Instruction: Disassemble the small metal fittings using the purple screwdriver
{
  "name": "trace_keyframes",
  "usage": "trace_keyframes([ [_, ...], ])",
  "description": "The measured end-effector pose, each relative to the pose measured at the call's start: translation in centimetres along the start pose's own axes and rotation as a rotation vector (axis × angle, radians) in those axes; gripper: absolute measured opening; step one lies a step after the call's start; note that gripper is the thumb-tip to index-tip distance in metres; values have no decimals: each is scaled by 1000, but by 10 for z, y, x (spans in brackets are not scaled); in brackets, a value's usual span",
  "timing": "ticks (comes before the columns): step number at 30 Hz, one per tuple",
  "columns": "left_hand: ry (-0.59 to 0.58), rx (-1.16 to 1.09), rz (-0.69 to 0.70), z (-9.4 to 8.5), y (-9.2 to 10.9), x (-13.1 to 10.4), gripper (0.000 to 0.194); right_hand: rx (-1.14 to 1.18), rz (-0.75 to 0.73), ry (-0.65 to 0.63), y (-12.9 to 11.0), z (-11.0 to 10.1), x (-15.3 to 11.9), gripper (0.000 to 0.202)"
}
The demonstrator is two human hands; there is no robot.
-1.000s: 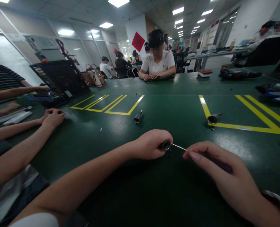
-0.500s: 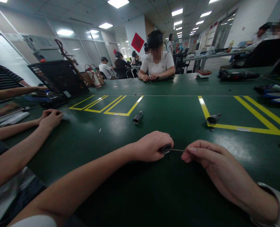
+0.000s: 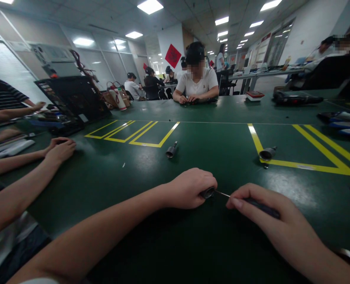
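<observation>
Head view, lower centre: left hand [image 3: 192,189] wraps a hollow part [image 3: 208,193]; right hand [image 3: 285,223] pinches a thin-shafted tool [image 3: 263,208], which could jab fingers if poorly angled.

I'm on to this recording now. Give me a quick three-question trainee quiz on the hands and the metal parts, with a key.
1. True or false: the left hand grips a round-mouthed part.
2. Which holds the thin-shafted tool? A) left hand B) right hand
3. How many cup-shaped metal parts lie loose on the green table?

Key: 1 true; 2 B; 3 two, one at a corner of yellow tape.
</observation>
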State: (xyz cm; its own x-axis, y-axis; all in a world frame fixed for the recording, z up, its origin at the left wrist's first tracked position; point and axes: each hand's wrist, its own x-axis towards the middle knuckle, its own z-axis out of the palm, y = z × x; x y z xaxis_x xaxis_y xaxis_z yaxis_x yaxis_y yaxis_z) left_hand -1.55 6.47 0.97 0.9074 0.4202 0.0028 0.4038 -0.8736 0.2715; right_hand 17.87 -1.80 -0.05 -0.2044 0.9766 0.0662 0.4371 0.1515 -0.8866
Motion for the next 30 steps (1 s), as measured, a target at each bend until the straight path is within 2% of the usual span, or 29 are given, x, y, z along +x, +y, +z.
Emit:
trace_keyframes([
  [3, 14, -29, 0, 0, -2, 1, 13, 291, 186, -3, 5, -4, 8, 21],
  [6, 40, -69, -2, 1, -6, 2, 14, 535, 292, 34, 6, -3, 12, 19],
  [12, 168, -139, -16, 7, -14, 5, 13, 757, 325, 52, 4, 0, 14, 16],
  [18, 167, -124, -47, 7, -14, 4, 13, 797, 323, 52, 6, 0, 13, 16],
  [30, 85, 15, -64, -4, -11, 1, 13, 617, 280, 133, 8, -1, 10, 19],
])
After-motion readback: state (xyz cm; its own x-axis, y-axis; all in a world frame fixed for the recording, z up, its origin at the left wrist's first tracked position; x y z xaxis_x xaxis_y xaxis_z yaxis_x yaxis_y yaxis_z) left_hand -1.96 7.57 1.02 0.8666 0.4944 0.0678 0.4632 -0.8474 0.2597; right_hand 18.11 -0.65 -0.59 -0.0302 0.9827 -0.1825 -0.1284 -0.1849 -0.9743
